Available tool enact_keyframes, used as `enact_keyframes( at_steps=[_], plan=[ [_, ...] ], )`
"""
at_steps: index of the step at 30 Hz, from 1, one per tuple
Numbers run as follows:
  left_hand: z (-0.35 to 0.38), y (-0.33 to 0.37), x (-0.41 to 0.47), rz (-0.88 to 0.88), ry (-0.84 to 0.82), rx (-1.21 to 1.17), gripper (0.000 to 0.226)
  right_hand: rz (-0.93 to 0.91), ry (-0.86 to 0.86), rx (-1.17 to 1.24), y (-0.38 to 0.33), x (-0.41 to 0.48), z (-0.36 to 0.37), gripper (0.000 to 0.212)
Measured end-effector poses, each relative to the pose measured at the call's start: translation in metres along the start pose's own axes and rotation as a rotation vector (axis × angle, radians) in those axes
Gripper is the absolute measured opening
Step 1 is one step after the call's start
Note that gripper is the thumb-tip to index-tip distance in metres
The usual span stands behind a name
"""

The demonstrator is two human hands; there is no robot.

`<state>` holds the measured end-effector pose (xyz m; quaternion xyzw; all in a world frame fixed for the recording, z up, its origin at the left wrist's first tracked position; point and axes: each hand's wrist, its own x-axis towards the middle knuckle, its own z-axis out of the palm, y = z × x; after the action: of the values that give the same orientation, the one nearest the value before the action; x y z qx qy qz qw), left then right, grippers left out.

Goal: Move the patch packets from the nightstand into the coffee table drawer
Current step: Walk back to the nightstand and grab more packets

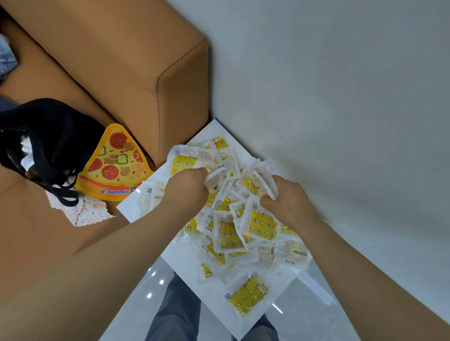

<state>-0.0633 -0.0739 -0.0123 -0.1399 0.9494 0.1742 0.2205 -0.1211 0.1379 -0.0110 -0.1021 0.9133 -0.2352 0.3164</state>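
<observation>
A loose heap of patch packets (236, 221), yellow-printed and clear-edged, is spread over the white nightstand (145, 207), which is wedged into the corner between a tan sofa arm (142, 70) and the pale wall (344, 87). The left hand (186, 190) is closed into a fist over a bunch of packets at the far left of the heap, and the right hand (287, 201) is clenched on another bunch at the far right. The hands seem to be set on opposite sides so that the pile can be gathered inward and lifted in handfuls rather than one packet at a time. One packet (247, 294) lies apart near the front corner, untouched. On the sofa seat beside the nightstand, a pizza-slice shaped Domino's item (112, 165) and a black drawstring bag (42, 137) are left alone. The coffee table drawer is not in view, so the transfer is judged to be at its gathering stage.
</observation>
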Motion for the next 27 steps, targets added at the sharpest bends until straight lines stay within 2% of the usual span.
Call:
enact_keyframes(
  at_steps=[6,11,19,27],
  plan=[
    [-0.027,0.013,-0.041,-0.065,0.018,-0.133,0.011,0.057,0.039,0.077,-0.026,-0.043,-0.019,0.014],
    [-0.058,0.026,-0.087,-0.162,0.059,-0.283,0.031,0.077,0.077,0.175,-0.055,-0.087,-0.039,0.013],
    [-0.115,0.034,-0.158,-0.257,0.183,-0.525,0.016,0.086,0.232,0.37,-0.107,-0.158,-0.068,0.014],
    [-0.18,0.037,-0.223,-0.189,0.326,-0.68,0.012,-0.038,0.4,0.426,-0.166,-0.216,-0.104,0.008]
  ],
)
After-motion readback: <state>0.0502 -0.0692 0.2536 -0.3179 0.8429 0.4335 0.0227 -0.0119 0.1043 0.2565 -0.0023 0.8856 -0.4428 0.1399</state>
